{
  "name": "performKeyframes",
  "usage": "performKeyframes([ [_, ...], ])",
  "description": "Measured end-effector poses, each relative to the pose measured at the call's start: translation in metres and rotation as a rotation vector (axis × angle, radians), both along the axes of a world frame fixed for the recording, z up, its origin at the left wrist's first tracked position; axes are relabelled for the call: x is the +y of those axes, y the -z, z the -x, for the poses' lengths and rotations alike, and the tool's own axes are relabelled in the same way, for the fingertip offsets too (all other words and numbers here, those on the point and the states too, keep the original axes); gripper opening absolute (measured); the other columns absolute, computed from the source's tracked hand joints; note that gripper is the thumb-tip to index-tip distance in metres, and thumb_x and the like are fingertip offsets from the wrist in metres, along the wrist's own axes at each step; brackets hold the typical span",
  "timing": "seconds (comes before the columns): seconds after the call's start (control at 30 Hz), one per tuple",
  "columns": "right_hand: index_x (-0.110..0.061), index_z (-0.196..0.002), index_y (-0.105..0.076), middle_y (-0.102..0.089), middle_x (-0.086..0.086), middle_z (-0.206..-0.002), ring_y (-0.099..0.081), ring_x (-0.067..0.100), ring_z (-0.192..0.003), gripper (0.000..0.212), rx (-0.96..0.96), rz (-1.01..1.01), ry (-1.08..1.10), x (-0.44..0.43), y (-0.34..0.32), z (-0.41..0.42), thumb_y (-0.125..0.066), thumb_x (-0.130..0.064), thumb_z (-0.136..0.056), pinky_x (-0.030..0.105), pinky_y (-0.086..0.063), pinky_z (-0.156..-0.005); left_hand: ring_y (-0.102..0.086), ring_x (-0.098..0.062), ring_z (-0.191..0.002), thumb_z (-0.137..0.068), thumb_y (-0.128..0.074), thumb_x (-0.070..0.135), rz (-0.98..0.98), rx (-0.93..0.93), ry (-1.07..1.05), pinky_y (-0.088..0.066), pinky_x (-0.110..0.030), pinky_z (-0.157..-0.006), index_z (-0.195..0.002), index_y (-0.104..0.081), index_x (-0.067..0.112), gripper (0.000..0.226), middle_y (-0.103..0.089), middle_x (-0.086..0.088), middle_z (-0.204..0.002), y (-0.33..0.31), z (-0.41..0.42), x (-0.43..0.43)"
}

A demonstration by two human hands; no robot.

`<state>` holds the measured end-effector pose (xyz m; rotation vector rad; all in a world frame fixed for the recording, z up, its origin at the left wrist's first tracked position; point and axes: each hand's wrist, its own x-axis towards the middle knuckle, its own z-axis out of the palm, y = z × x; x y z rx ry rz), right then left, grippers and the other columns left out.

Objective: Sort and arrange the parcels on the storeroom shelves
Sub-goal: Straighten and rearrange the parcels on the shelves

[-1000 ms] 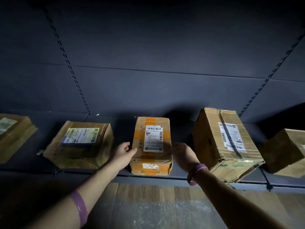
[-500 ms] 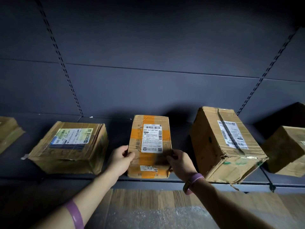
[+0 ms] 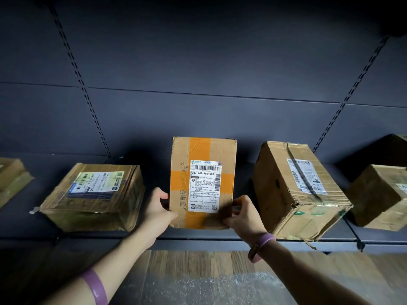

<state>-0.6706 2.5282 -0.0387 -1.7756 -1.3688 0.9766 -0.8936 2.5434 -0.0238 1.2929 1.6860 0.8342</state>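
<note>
A cardboard parcel with orange tape and a white shipping label stands tilted up on the dark shelf, its labelled face turned toward me. My left hand grips its lower left edge and my right hand grips its lower right edge. A flat brown parcel lies to the left. A taller dented parcel sits to the right, tilted over the shelf's front edge.
Another brown parcel rests at the far right and one more at the far left edge. Dark back panels with slotted uprights rise behind. Below the shelf lie a wooden floor and bubble wrap.
Both hands closed on the orange-taped parcel and tipped it up from lying flat, so its labelled face now points toward me. The camera moved closer.
</note>
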Motion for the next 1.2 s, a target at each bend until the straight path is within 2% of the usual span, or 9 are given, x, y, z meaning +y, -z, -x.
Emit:
performKeyframes([
  [0.13, -0.014, -0.105, -0.049, -0.057, -0.008, -0.096, -0.056, 0.002, -0.084, 0.037, 0.050, -0.027, 0.013, -0.001, -0.004, 0.000, -0.068, 0.006, -0.080, 0.009, -0.049, -0.056, -0.052, -0.002, -0.082, -0.081, -0.067, -0.005, -0.032, -0.038, 0.006, -0.042, -0.009, -0.051, -0.114, -0.048, 0.013, 0.042, -0.060, -0.002, -0.112, -0.001, 0.001, -0.001],
  [0.2, -0.014, -0.112, -0.053, -0.061, -0.002, -0.105, -0.060, 0.010, -0.095, 0.034, 0.068, -0.062, 0.026, 0.001, -0.007, 0.000, -0.065, 0.002, -0.085, 0.015, -0.053, -0.070, -0.057, -0.006, -0.094, -0.085, -0.066, -0.001, -0.069, -0.085, 0.003, -0.045, -0.006, -0.070, -0.122, -0.052, 0.014, 0.042, -0.060, 0.000, -0.118, -0.003, 0.001, 0.000],
  [0.3, -0.008, -0.120, -0.060, -0.066, -0.001, -0.101, -0.063, 0.017, -0.094, 0.028, 0.044, -0.099, 0.007, 0.004, -0.014, 0.002, -0.056, -0.003, -0.093, 0.040, -0.056, -0.084, -0.052, -0.010, -0.116, -0.091, -0.061, 0.007, -0.089, -0.121, 0.012, -0.041, -0.026, -0.096, -0.131, -0.056, 0.016, 0.041, -0.060, 0.004, -0.126, -0.005, -0.001, 0.001],
  [0.43, 0.000, -0.107, -0.063, -0.071, 0.010, -0.096, -0.067, 0.028, -0.088, 0.020, -0.013, -0.042, -0.082, 0.004, -0.012, 0.006, -0.045, -0.003, -0.099, 0.046, -0.054, -0.080, -0.056, -0.008, -0.104, -0.096, -0.056, 0.014, -0.053, -0.105, 0.016, -0.043, -0.016, -0.078, -0.134, -0.055, 0.018, 0.038, -0.062, 0.003, -0.125, 0.004, -0.001, 0.002],
  [0.53, 0.001, -0.106, -0.062, -0.070, 0.014, -0.099, -0.066, 0.028, -0.087, 0.021, -0.053, -0.030, -0.112, 0.003, -0.007, 0.008, -0.042, -0.002, -0.099, 0.044, -0.053, -0.078, -0.056, -0.004, -0.096, -0.096, -0.055, 0.013, -0.049, -0.075, 0.028, -0.040, -0.010, -0.069, -0.134, -0.055, 0.017, 0.038, -0.063, 0.003, -0.125, 0.011, 0.000, 0.004],
  [0.77, -0.001, -0.098, -0.059, -0.063, 0.011, -0.092, -0.057, 0.023, -0.081, 0.016, -0.156, -0.051, -0.074, 0.011, -0.027, 0.011, -0.047, -0.011, -0.099, 0.028, -0.044, -0.066, -0.049, -0.021, -0.126, -0.092, -0.059, 0.007, -0.118, -0.048, -0.044, -0.038, -0.028, -0.096, -0.136, -0.051, 0.010, 0.044, -0.054, -0.006, -0.138, -0.009, -0.005, 0.014],
  [0.87, 0.001, -0.097, -0.059, -0.061, 0.014, -0.086, -0.054, 0.028, -0.077, 0.019, -0.196, -0.098, 0.001, 0.010, -0.056, 0.000, -0.049, -0.016, -0.099, 0.023, -0.034, -0.056, -0.051, -0.011, -0.115, -0.093, -0.057, 0.007, -0.200, -0.097, -0.008, -0.039, -0.012, -0.087, -0.133, -0.054, 0.010, 0.040, -0.056, -0.003, -0.134, -0.036, -0.029, 0.021],
  [0.97, -0.004, -0.122, -0.061, -0.067, 0.013, -0.112, -0.062, 0.028, -0.103, 0.029, -0.280, -0.134, 0.025, 0.005, -0.091, -0.025, -0.053, -0.018, -0.099, 0.026, -0.042, -0.074, -0.052, -0.008, -0.106, -0.094, -0.055, 0.005, -0.177, -0.173, 0.125, -0.042, -0.002, -0.072, -0.131, -0.055, 0.005, 0.037, -0.058, -0.007, -0.131, -0.059, -0.078, 0.020],
  [1.2, -0.008, -0.135, -0.054, -0.058, 0.014, -0.135, -0.054, 0.030, -0.123, 0.039, -0.395, -0.161, 0.195, -0.015, -0.110, -0.155, -0.052, -0.016, -0.097, 0.036, -0.041, -0.104, -0.049, -0.020, -0.127, -0.096, -0.055, 0.022, -0.004, -0.241, 0.255, -0.039, -0.035, -0.107, -0.139, -0.047, 0.008, 0.046, -0.051, -0.011, -0.140, -0.077, -0.203, 0.001],
])
